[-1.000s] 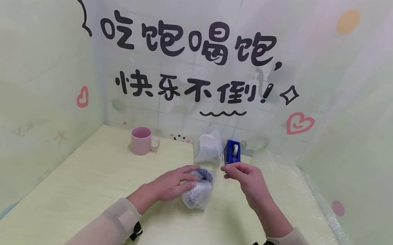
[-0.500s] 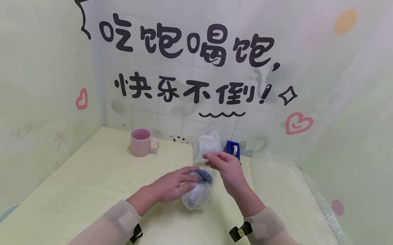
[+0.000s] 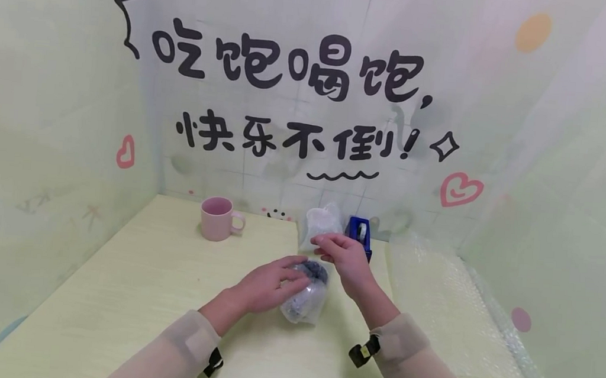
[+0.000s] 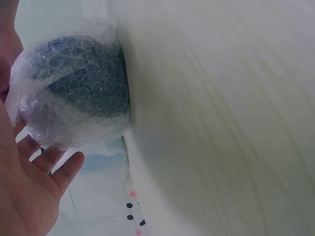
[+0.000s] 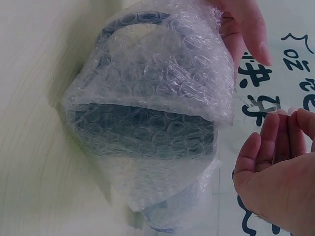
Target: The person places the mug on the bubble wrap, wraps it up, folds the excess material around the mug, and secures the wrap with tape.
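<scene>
A blue mug (image 5: 142,132) wrapped in bubble wrap stands on the table, its handle showing through the plastic in the right wrist view. My left hand (image 3: 269,284) holds it from the left, fingers over the top and thumb on the near side. Just above and right of the mug, my right hand (image 3: 347,264) pinches a short strip of clear tape (image 5: 263,104) between thumb and fingertips. Behind it sits a blue tape dispenser (image 3: 359,232). How far the left fingers reach round the wrap is partly hidden.
A pink mug (image 3: 217,219) stands at the back left of the table. Another wrapped item (image 3: 319,221) is against the back wall, left of the dispenser. Flat sheets of bubble wrap (image 3: 443,307) cover the right side of the table.
My right hand has moved left from the tape dispenser to beside the top of the wrapped mug, carrying the tape. The left hand has stayed on the mug.
</scene>
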A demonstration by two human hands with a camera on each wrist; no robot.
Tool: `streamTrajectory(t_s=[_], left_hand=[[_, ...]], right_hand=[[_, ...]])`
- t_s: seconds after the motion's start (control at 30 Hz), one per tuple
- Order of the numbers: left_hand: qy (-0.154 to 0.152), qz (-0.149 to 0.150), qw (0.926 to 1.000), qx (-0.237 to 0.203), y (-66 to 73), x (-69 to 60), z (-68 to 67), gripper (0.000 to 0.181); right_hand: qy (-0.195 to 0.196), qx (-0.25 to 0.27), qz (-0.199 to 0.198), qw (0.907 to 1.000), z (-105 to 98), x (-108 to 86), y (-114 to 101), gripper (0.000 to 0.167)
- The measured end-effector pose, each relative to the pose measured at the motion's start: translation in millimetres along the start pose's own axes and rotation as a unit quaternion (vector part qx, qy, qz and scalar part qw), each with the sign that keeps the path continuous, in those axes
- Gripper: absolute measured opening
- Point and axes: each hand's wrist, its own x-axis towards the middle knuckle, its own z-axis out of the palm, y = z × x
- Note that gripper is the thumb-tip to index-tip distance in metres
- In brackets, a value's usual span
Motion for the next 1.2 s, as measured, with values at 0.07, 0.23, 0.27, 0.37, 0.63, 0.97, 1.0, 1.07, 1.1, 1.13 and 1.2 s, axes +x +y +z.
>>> streamTrajectory(t_s=[0.07,0.23,0.27,0.37,0.63,0.97,1.0,1.07,1.1,1.13,1.2], left_hand=[[0.014,0.006,0.9998,0.013,1.2,1.6,2.1,0.047],[0.040,0.024,0.9985,0.029,1.9,2.5,3.8,0.043],[0.043,0.027,0.9983,0.028,1.9,2.1,3.8,0.042],[0.050,0.034,0.9979,0.023,1.8,0.9,3.6,0.040],[0.055,0.037,0.9977,0.016,2.5,-0.7,3.9,0.042],[0.055,0.037,0.9975,0.025,4.8,-0.6,3.3,0.042],[0.056,0.037,0.9975,0.024,5.1,-0.8,3.3,0.042],[0.057,0.038,0.9974,0.023,5.0,-1.2,3.3,0.041],[0.058,0.039,0.9973,0.023,4.9,-1.2,3.3,0.041],[0.059,0.038,0.9973,0.023,4.7,-1.3,3.4,0.041],[0.061,0.039,0.9970,0.027,3.7,-1.1,4.1,0.040]], right_hand=[[0.000,-0.003,-0.005,1.0000,1,1.7,1,0.025],[0.013,-0.021,-0.018,0.9995,2,9.7,4,0.026],[0.018,-0.029,-0.018,0.9993,2,11.8,6,0.027],[0.031,-0.062,-0.011,0.9975,3,18.2,13,0.028],[0.064,-0.140,0.027,0.9877,4,22.8,36,0.029],[0.044,-0.177,0.043,0.9822,-2,21.7,47,0.027],[0.039,-0.181,0.048,0.9816,-2,21.7,49,0.027],[0.029,-0.190,0.059,0.9795,-4,21.9,51,0.032],[0.028,-0.194,0.064,0.9785,-4,21.8,51,0.035],[0.030,-0.196,0.070,0.9776,-5,21.7,51,0.040],[0.039,-0.208,0.064,0.9753,-6,21.8,51,0.045]])
